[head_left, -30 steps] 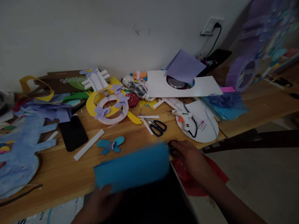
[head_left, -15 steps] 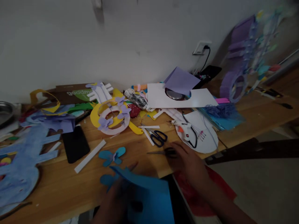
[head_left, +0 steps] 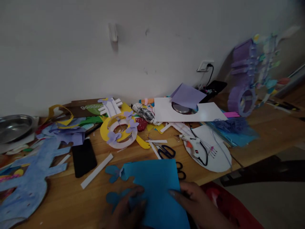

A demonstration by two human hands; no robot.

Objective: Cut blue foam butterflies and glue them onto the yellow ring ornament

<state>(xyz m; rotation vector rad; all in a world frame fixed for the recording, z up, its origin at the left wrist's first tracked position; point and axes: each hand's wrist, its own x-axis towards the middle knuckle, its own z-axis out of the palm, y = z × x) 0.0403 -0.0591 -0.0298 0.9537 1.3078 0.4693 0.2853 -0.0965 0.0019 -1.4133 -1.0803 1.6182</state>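
A blue sheet of paper (head_left: 159, 187) with a cut, jagged left edge is held over the table's front edge. Its right side is pinched by my right hand (head_left: 196, 200), thumb on top. My left hand (head_left: 128, 208), slightly blurred, curls its fingers at the sheet's lower left edge. Beyond the sheet's upper left corner lies a blue paper flower (head_left: 114, 173), and a second blue cutout (head_left: 115, 197) shows beside my left hand. Black scissor handles (head_left: 181, 171) poke out from behind the sheet's right edge. Another pair of scissors (head_left: 166, 151) lies just behind.
A glue gun (head_left: 196, 148) rests on a white rounded card (head_left: 214, 162) at right. Left are a black phone (head_left: 84, 159), a white strip (head_left: 96, 171) and a blue painted cutout (head_left: 26, 187). Behind stand a yellow-and-white ring (head_left: 107, 130) and a white board (head_left: 162, 109).
My right hand has left the nearer scissors and taken the blue sheet's right side. The sheet has risen and flattened, covering the scissors' blades. The view has tilted up slightly.
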